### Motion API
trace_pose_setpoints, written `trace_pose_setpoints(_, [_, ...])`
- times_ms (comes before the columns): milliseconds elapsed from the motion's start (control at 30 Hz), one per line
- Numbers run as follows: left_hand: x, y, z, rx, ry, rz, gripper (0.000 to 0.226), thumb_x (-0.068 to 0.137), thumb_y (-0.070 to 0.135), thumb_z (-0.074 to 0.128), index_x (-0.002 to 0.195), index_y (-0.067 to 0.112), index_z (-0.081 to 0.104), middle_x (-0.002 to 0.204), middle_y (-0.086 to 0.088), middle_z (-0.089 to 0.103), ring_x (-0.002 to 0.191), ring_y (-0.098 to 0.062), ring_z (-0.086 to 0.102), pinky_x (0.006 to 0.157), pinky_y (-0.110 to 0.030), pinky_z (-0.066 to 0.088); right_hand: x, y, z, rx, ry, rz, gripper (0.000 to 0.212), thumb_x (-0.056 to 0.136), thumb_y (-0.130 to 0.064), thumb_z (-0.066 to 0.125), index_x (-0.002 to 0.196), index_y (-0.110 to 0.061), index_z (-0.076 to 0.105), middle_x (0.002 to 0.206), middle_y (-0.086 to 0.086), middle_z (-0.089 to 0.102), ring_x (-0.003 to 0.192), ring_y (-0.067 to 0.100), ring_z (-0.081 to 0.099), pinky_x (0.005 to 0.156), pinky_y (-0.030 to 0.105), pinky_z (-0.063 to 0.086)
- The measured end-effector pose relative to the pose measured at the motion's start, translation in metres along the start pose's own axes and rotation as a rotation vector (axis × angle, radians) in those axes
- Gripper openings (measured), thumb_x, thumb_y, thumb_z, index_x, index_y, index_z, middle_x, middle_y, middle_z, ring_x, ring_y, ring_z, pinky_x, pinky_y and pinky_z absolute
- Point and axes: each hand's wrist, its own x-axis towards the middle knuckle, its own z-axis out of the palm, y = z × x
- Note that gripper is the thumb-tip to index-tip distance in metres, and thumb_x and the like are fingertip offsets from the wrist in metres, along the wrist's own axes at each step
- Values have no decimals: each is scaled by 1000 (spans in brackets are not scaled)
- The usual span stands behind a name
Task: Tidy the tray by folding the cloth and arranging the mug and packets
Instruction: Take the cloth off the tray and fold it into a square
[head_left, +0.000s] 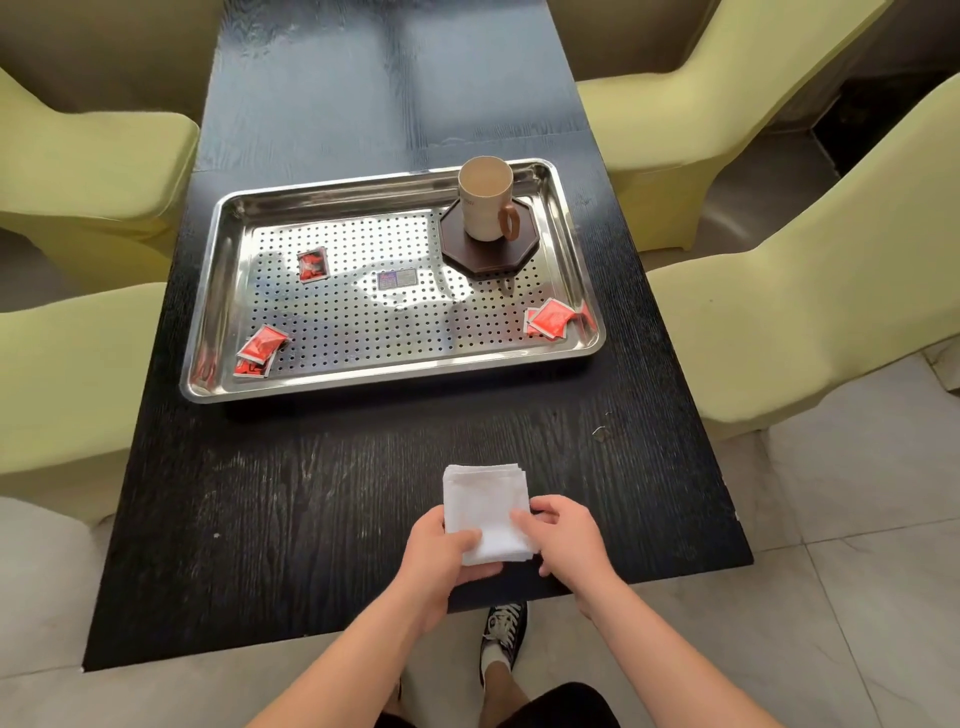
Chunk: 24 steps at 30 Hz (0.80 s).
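A white cloth, folded into a small rectangle, is near the table's front edge. My left hand grips its near left corner with the thumb on top. My right hand pinches its right edge. Farther back lies a perforated steel tray. A cream mug with a brown handle stands upright on a dark octagonal coaster in the tray's far right corner. Red packets are scattered in the tray: one at centre left, a pair at the near left, a pair at the near right.
The black wooden table is flanked by yellow-green chairs on the left and right. A small label sits in the tray's middle. My shoe shows on the tiled floor below the table edge.
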Motion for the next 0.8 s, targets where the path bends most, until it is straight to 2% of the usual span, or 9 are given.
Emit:
trace_pose_setpoints(33, [-2, 1, -4, 7, -41, 17, 35, 88, -4, 54, 117, 13, 63, 109, -8, 75, 97, -27, 73, 74, -45, 61, 0, -4, 0, 24, -3, -11, 24, 91, -42, 65, 103, -20, 68, 90, -1, 73, 69, 16, 66, 54, 32, 55])
trace_pose_setpoints(100, [-5, 6, -11, 42, -123, 53, 38, 86, -1, 57, 119, 16, 62, 111, -6, 75, 99, -27, 73, 75, -46, 61, 1, -14, -1, 91, -17, -17, 34, 96, -46, 57, 95, -14, 71, 91, 6, 74, 76, 18, 67, 60, 35, 54])
trace_pose_setpoints(133, [-7, 8, -14, 60, -153, 65, 39, 85, 1, 58, 120, 18, 62, 112, -5, 74, 101, -27, 72, 76, -46, 61, 1, -19, -2, 123, -30, -20, 37, 97, -45, 56, 94, -11, 71, 92, 10, 74, 79, 20, 68, 64, 36, 54])
trace_pose_setpoints(200, [-9, 12, -20, 82, -179, 77, 39, 84, 4, 62, 120, 21, 62, 113, -4, 74, 102, -27, 72, 77, -46, 61, 3, -27, -3, 188, -40, -39, 28, 98, -35, 59, 93, -11, 73, 94, 11, 75, 86, 25, 72, 70, 40, 58])
trace_pose_setpoints(300, [-12, 16, -25, 88, -146, 99, 38, 84, 6, 68, 118, 23, 64, 109, 0, 74, 101, -25, 72, 76, -44, 61, 3, -36, -1, 270, 25, -58, 8, 94, -23, 66, 95, -20, 73, 91, 2, 77, 88, 21, 73, 70, 38, 63])
trace_pose_setpoints(467, [-23, 23, -31, 53, -34, 148, 36, 82, 11, 74, 113, 28, 66, 99, 6, 74, 96, -20, 73, 73, -42, 63, -2, -48, 9, 328, 99, -77, 6, 91, -23, 70, 96, -25, 73, 93, -3, 75, 88, 16, 72, 71, 35, 63])
trace_pose_setpoints(600, [-28, 33, -36, 31, 63, 209, 34, 84, 9, 73, 112, 26, 66, 106, -1, 73, 94, -18, 73, 71, -40, 63, -5, -63, 10, 307, -24, -93, 13, 94, -31, 67, 105, -26, 71, 101, -2, 75, 93, 18, 72, 80, 44, 63])
trace_pose_setpoints(700, [-29, 42, -37, 0, 136, 270, 31, 87, 7, 70, 113, 23, 66, 105, -2, 73, 95, -19, 73, 71, -39, 63, -8, -73, 7, 269, -194, -87, 23, 92, -35, 69, 113, -26, 67, 106, -1, 75, 92, 19, 75, 79, 41, 64])
trace_pose_setpoints(800, [-31, 50, -38, -26, 216, 313, 30, 89, 9, 70, 115, 23, 64, 109, -3, 71, 96, -21, 73, 72, -38, 63, -8, -77, 2, 251, -352, -96, 32, 88, -29, 75, 117, -21, 65, 104, 3, 77, 89, 21, 76, 79, 38, 63])
